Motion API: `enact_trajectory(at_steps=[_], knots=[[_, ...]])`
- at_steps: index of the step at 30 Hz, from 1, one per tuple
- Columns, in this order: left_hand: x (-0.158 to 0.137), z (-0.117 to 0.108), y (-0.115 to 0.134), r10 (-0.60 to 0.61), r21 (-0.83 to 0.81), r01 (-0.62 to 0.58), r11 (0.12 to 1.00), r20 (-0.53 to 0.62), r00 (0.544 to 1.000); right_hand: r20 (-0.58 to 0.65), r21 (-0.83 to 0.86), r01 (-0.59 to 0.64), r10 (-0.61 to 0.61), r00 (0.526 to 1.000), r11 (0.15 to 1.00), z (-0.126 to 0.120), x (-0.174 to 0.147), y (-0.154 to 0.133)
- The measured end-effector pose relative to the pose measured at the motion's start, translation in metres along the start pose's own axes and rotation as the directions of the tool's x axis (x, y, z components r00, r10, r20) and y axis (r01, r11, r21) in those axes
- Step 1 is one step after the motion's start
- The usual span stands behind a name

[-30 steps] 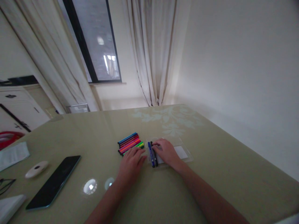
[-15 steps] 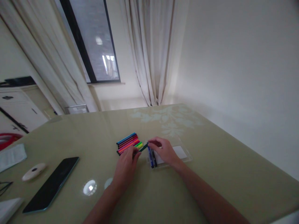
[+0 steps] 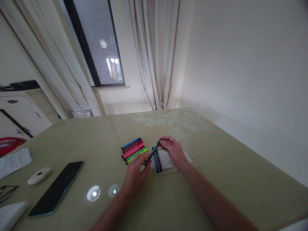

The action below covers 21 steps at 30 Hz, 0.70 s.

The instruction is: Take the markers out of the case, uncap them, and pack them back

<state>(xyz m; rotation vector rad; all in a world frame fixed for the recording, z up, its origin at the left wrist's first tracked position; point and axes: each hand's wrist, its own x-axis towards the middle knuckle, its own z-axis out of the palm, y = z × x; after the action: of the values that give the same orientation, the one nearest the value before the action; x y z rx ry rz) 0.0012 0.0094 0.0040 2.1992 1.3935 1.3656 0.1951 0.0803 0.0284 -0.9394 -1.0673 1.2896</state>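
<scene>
A dark green marker (image 3: 152,153) slants between my two hands, above the left end of a clear plastic case (image 3: 168,170). My left hand (image 3: 137,170) pinches its lower end, and my right hand (image 3: 173,150) grips the upper end with thumb and fingertips. Inside the case, a blue marker (image 3: 155,162) and a black marker (image 3: 158,162) lie side by side at the left, with a white card (image 3: 166,160) to their right. Left of the case, several coloured markers (image 3: 133,149) rest in a row on the table, just beyond my left hand.
A black tablet (image 3: 57,187) lies at the left on the table (image 3: 101,138). Near it are a white oval device (image 3: 39,175), a pale packet (image 3: 15,162), a dark cable (image 3: 7,192) and a white box (image 3: 13,211). A wall (image 3: 252,96) borders the table's right side.
The dark green marker has moved from beside the coloured row to the right, over the case, and tilts more steeply. Both hands moved with it, uncovering more of the green markers.
</scene>
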Motion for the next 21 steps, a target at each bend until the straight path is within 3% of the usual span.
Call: enact_trajectory(at_steps=[7, 10, 13, 17, 21], knots=[[-0.003, 0.014, -0.001, 0.070, 0.031, -0.069, 0.997, -0.034, 0.997, 0.009, -0.006, -0.037, 0.037, 0.999, 0.999, 0.001, 0.002, 0.004], [-0.006, 0.018, -0.002, 0.153, 0.095, -0.156, 0.983, 0.038, 0.988, -0.037, 0.016, -0.027, 0.027, 0.999, 1.000, -0.002, 0.006, 0.004], [-0.010, 0.020, -0.001, 0.216, 0.189, -0.236, 0.953, 0.123, 0.969, -0.006, -0.002, -0.044, 0.044, 0.999, 0.999, -0.005, 0.008, 0.003], [-0.009, 0.018, 0.005, 0.212, 0.305, -0.259, 0.917, 0.178, 0.961, 0.046, -0.096, -0.045, 0.049, 0.998, 0.994, -0.006, 0.008, 0.003], [0.002, 0.017, 0.013, 0.224, 0.317, -0.287, 0.904, 0.222, 0.949, 0.027, -0.118, -0.024, 0.027, 0.999, 0.993, -0.005, 0.009, 0.003]])
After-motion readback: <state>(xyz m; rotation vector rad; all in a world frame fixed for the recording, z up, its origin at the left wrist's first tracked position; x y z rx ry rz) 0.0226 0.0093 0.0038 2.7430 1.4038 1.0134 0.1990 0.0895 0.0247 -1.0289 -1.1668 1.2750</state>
